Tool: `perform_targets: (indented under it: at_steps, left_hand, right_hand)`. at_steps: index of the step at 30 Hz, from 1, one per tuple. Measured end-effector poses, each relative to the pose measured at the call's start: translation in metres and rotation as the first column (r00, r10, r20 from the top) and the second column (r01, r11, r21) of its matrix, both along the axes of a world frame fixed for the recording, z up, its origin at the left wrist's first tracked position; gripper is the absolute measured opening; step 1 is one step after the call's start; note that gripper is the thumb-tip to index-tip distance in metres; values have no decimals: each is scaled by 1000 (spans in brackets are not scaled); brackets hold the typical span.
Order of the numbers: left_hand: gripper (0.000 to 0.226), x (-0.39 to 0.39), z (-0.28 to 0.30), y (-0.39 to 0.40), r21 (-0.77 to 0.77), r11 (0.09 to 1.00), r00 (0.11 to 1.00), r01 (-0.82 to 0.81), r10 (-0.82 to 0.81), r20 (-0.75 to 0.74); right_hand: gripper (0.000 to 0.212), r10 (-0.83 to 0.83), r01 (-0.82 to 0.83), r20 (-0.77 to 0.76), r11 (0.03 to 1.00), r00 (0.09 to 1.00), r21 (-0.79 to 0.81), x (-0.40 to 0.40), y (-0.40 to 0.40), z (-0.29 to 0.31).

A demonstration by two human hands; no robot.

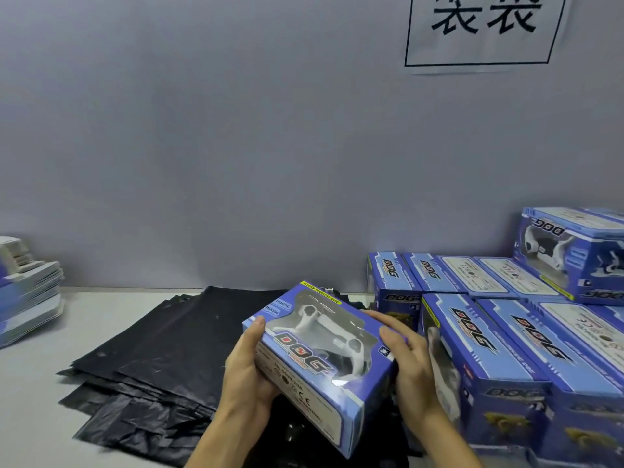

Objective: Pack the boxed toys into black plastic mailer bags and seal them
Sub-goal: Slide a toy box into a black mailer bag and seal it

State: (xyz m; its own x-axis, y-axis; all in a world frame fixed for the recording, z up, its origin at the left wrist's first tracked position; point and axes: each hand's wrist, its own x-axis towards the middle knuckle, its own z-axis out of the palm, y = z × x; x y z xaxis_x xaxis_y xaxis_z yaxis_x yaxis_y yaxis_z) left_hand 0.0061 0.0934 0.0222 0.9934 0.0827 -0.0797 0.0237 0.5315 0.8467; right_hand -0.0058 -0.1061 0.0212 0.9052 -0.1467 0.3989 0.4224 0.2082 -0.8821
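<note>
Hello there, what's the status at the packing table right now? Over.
Both hands, left and right, grip one boxed toy above the black mailer bags. Not bagged yet. More boxed toys stacked right; nothing blocking.

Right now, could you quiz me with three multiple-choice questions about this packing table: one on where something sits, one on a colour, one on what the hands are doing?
1. Where does the pile of mailer bags lie?
A. On the table, left of the held box
B. On top of the stacked boxes
C. Hanging on the wall

2. What colour are the toy boxes stacked at the right?
A. Red
B. Blue
C. Green

3. What is the state of the held box?
A. Already inside a bag
B. Lying alone on the table
C. Gripped by both hands, outside any bag

Answers: 1 A, the black bags spread flat on the table. 2 B, their cartons are blue with "DOG" lettering. 3 C, the left hand and right hand grip its two ends.
</note>
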Motion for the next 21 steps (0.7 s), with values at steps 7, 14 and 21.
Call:
perform_targets:
  at_steps: [7, 14, 21]
  left_hand:
    - [54, 0, 1, -1, -175, 977, 992, -125, 128, 6]
    - [66, -4, 0, -15, -206, 979, 999, 2, 7, 44]
    - [30, 6, -4, 4, 48, 988, 985, -145, 139, 104]
  right_hand:
    - [47, -23, 12, -190, 998, 981, -57, 0, -4, -3]
    - [61, 245, -153, -225, 920, 943, 360, 5, 7, -7]
    - [42, 29, 72, -223, 899, 974, 431, 4, -4, 6]
